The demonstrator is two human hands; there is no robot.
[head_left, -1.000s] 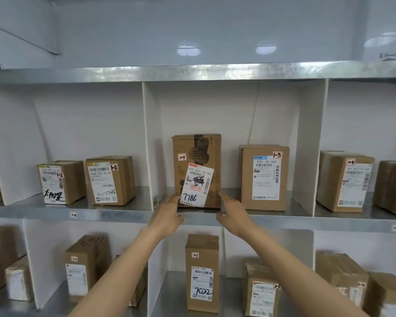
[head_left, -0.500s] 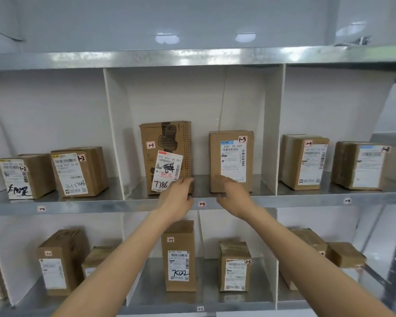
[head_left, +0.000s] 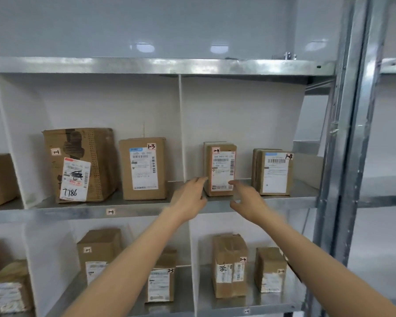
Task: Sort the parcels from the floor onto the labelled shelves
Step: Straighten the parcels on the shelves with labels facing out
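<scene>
A small brown parcel (head_left: 221, 168) with a red-edged label marked 1-4 stands upright in the upper right compartment. My left hand (head_left: 189, 197) reaches to its lower left corner with fingers stretched, fingertips at the box edge. My right hand (head_left: 245, 197) hovers at its lower right corner, fingers loosely spread, holding nothing. A second 1-4 parcel (head_left: 274, 171) stands to its right. In the compartment to the left are a large worn parcel (head_left: 80, 164) marked 7786 and a parcel (head_left: 143, 168) marked 1-3.
The metal shelf edge (head_left: 146, 210) carries a small 1-3 tag (head_left: 110, 211). White dividers (head_left: 181, 126) separate compartments. The lower shelf holds several parcels (head_left: 230, 266). A metal upright post (head_left: 343, 156) bounds the rack on the right.
The view has swung right. Both hands left the 7786 parcel and moved right, past the 1-3 parcel, to the first 1-4 parcel.
</scene>
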